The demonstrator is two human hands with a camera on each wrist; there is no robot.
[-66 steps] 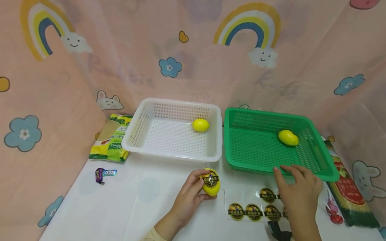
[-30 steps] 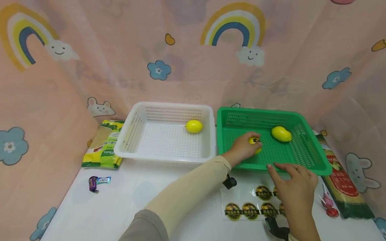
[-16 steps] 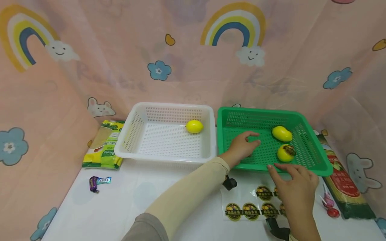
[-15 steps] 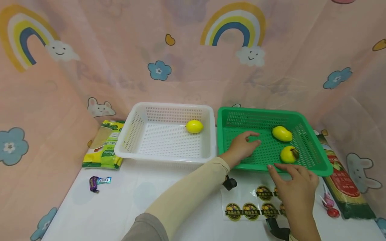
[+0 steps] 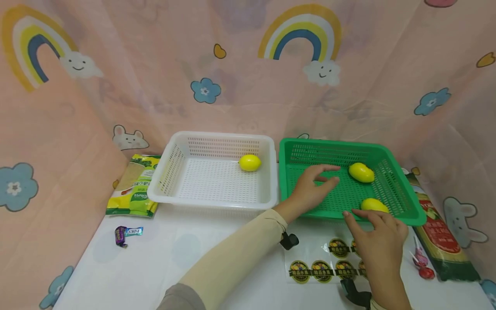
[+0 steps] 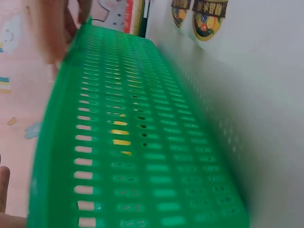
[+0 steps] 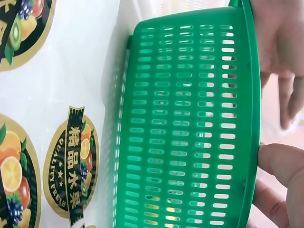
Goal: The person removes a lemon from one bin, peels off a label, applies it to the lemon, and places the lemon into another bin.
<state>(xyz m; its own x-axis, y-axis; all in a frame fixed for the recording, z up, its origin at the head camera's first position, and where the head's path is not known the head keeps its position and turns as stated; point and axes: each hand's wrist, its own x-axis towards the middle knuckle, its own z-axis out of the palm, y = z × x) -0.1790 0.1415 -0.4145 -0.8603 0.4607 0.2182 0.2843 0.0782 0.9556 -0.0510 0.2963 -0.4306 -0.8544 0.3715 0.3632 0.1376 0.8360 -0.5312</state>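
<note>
My left hand (image 5: 325,176) hovers open over the floor of the green basket (image 5: 403,191), holding nothing. A lemon (image 5: 373,205) lies by the basket's front rim, and a second lemon (image 5: 361,172) sits further back. My right hand (image 5: 373,228) rests with straight fingers on that front rim (image 7: 251,118), just in front of the near lemon. Under that hand lies a sheet of round fruit stickers (image 5: 311,271), also seen as fruit stickers (image 7: 71,166) in the right wrist view. The left wrist view shows the basket wall (image 6: 142,142) with yellow behind its slots.
A white basket (image 5: 170,172) with one lemon (image 5: 249,162) stands left of the green one. A green snack bag (image 5: 135,189) and a wrapped candy (image 5: 125,234) lie at the left. A red-green packet (image 5: 441,241) and lollipop (image 5: 424,269) lie at the right. Pink curtain surrounds the table.
My left hand carried the stickered lemon into the green basket and let it go. The lemon rolled to the front right rim; the hand now hovers open. The right hand stayed put.
</note>
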